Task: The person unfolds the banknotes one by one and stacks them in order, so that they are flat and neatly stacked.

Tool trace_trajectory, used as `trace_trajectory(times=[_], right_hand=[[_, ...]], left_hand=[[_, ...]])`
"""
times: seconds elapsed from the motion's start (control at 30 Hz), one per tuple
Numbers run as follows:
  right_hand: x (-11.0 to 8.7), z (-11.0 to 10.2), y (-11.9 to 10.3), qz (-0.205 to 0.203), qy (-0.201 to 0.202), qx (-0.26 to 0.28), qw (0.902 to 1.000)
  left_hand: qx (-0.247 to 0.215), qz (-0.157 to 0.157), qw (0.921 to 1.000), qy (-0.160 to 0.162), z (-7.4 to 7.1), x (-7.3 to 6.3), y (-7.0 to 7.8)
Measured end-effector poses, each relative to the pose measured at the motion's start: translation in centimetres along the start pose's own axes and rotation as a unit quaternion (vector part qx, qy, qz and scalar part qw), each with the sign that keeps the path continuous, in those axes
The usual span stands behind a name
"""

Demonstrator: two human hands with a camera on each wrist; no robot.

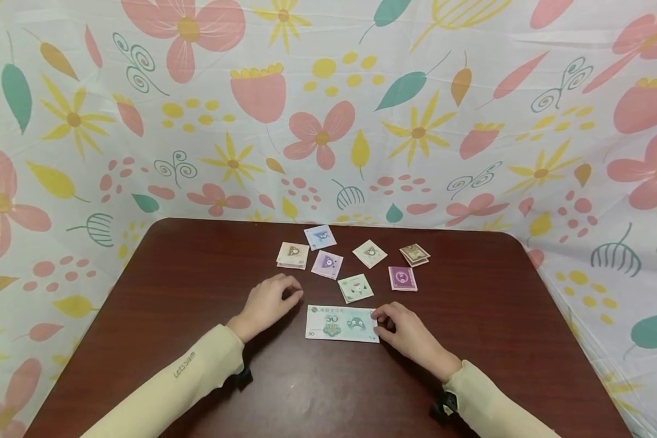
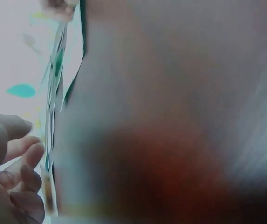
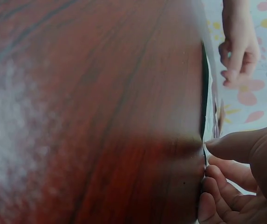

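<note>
A green play banknote (image 1: pixel 342 323) marked 50 lies unfolded on the dark table. My right hand (image 1: pixel 407 331) pinches its right edge between thumb and fingers; in the right wrist view the thumb (image 3: pixel 231 145) meets the thin edge of the note. To the upper left of the note, my left hand (image 1: pixel 268 304) is held apart from it with loosely curled fingers and nothing in them. The left wrist view shows that hand's fingers (image 2: pixel 28 179) with a gap between thumb and forefinger. From there the notes appear only edge-on and blurred.
Several folded notes lie beyond the hands: blue (image 1: pixel 320 236), beige (image 1: pixel 292 254), purple (image 1: pixel 326 264), pale green (image 1: pixel 369 253), green (image 1: pixel 355 288), magenta (image 1: pixel 403 278) and brown (image 1: pixel 414 254). A flower-printed curtain (image 1: pixel 317 109) hangs behind the wooden table (image 1: pixel 306 389).
</note>
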State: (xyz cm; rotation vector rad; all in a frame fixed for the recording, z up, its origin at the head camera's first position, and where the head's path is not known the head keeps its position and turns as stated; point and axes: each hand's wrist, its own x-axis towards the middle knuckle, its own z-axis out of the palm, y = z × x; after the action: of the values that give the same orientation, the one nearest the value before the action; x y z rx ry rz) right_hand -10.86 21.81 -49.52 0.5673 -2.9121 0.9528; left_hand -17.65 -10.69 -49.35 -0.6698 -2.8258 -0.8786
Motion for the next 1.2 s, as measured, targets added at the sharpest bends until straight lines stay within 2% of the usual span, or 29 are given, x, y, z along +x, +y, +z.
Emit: trace_trajectory(times=[0.2,0.37,0.47,0.57,0.83,1.03,1.2], right_hand=[[-0.1,0.1,0.1,0.001,0.0,0.004,1.0],[-0.2,0.2,0.2,0.005,0.0,0.005,1.0],[-0.2,0.3,0.2,0.012,-0.001,0.006,0.9999],[-0.2,0.3,0.2,0.011,0.0,0.004,0.9999],[-0.4,0.3,0.1,-0.01,0.011,0.007,0.9999],[-0.5,0.4,0.1,-0.008,0.01,0.0,0.9999],[-0.5,0.3,0.2,-0.007,0.007,-0.001,1.0]], left_hand=[[0.013,-0.004,0.9999,0.01,-1.2,2.5,-1.1],[0.01,-0.006,0.9998,0.014,-2.3,4.4,-1.1],[0.012,-0.01,0.9998,0.015,-2.8,5.7,-1.2],[0.018,-0.016,0.9997,0.011,-2.9,6.9,-2.0],[0.034,-0.049,0.9979,-0.027,-3.2,9.2,-4.7],[0.061,-0.066,0.9935,-0.069,-3.2,10.1,-5.7],[0.056,-0.07,0.9917,-0.092,-3.0,10.5,-6.0]])
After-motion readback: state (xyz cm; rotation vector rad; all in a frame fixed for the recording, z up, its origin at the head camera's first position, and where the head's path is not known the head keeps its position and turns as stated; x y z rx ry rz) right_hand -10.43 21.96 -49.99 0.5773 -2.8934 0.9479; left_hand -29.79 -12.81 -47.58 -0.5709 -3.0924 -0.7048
